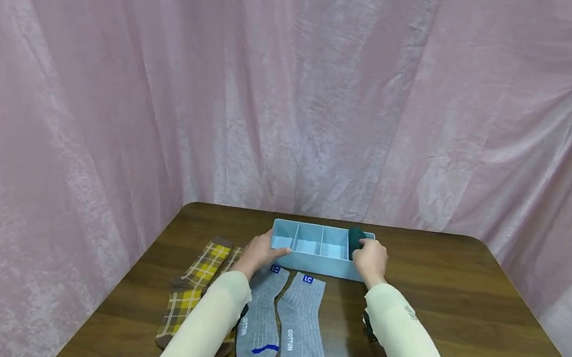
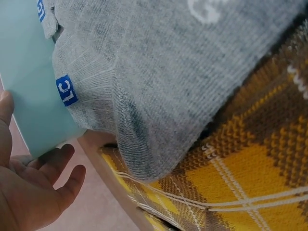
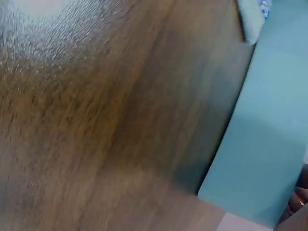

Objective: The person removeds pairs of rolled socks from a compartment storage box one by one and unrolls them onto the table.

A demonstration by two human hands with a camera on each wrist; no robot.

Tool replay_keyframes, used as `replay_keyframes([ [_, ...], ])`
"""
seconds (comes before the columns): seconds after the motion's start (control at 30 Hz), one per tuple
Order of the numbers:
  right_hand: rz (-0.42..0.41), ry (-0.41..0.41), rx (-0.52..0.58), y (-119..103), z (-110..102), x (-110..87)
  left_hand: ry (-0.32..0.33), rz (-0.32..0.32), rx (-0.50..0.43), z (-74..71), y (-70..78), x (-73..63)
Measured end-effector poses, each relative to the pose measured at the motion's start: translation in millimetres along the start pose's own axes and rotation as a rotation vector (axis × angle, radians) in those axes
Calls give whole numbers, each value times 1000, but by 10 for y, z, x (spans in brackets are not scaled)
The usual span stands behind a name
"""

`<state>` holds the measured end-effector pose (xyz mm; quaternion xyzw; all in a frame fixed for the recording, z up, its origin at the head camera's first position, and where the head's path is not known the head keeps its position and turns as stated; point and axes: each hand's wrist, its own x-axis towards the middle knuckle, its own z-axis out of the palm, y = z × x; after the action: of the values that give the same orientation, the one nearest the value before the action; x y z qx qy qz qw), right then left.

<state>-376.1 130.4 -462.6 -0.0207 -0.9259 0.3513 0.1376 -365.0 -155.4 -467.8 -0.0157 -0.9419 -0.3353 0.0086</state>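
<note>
A light blue divided storage box (image 1: 329,266) stands toward the back of the table, with several compartments in a row. My left hand (image 1: 260,252) holds its left end, thumb over the front rim and fingers at the end wall. In the left wrist view that hand (image 2: 36,185) is at the box's corner. My right hand (image 1: 371,261) reaches into the rightmost compartment, its curled fingers on a dark green sock (image 1: 355,239) bunched there. The fingertips are partly hidden by the box wall. The other compartments hold nothing.
A pair of grey socks, the left one (image 1: 262,315) and the right one (image 1: 302,325), lies flat before the box. Yellow-brown plaid socks (image 1: 203,266) lie left of them, partly under my left sleeve. The brown wooden table (image 1: 460,313) extends right; a pink curtain (image 1: 294,98) hangs behind.
</note>
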Motion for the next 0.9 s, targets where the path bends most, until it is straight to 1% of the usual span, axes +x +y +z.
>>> replay_keyframes([
  [0.13, 30, 33, 104, -58, -126, 1, -6, 21, -5, -22, 1, 18],
  [0.23, 58, 27, 153, -102, -191, 8, -11, 25, -1, -44, 29, 16],
  [0.33, 84, 9, 200, -154, -225, -1, -14, 29, 36, -62, 101, 13],
  [0.4, 86, 7, 218, -194, -239, -15, 3, 46, 64, -66, 166, 22],
  [0.47, 84, 11, 238, -249, -238, -33, 20, 67, 67, -72, 227, 36],
  [0.57, 82, 20, 265, -318, -229, -62, 34, 110, 46, -66, 307, 55],
  [0.63, 83, 26, 281, -367, -217, -81, 23, 136, 17, -51, 357, 57],
  [0.7, 83, 28, 299, -419, -200, -98, 7, 178, -24, -32, 409, 52],
  [0.83, 99, 19, 348, -537, -148, -140, -52, 252, -112, 31, 536, 36],
  [0.87, 104, 11, 361, -567, -134, -154, -68, 267, -131, 52, 569, 35],
  [0.9, 112, -1, 376, -598, -122, -174, -87, 269, -148, 70, 602, 29],
])
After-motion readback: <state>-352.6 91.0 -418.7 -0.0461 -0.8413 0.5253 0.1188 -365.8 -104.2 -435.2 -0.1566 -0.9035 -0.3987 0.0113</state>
